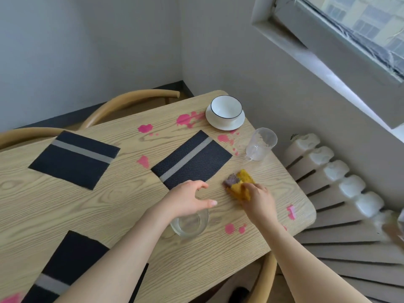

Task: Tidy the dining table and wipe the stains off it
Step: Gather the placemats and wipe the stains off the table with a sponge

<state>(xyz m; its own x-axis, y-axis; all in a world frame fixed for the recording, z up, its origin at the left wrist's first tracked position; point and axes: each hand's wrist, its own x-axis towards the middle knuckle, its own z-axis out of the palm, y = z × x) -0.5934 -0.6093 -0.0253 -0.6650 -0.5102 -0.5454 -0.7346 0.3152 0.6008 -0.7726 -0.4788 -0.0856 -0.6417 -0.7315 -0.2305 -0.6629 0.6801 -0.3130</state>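
Note:
My right hand (pixel 259 201) grips a yellow sponge (pixel 240 184) with a dark scouring side, pressed on the wooden table (pixel 109 206) right of a dark placemat (pixel 192 159). My left hand (pixel 188 199) hovers with spread, relaxed fingers just above a clear glass (pixel 192 225) and holds nothing. Pink stains dot the table: a large patch (pixel 188 120) near the bowl, one (pixel 144 160) left of the placemat, two (pixel 234 228) near the glass, one (pixel 290 212) by the right edge.
A white bowl on a saucer (pixel 225 112) stands at the far corner. A clear plastic cup (pixel 261 144) sits by the right edge. Two more dark placemats (pixel 74 159) (pixel 72 265) lie to the left. Wooden chairs (pixel 129 101) surround the table; a radiator (pixel 336 178) is right.

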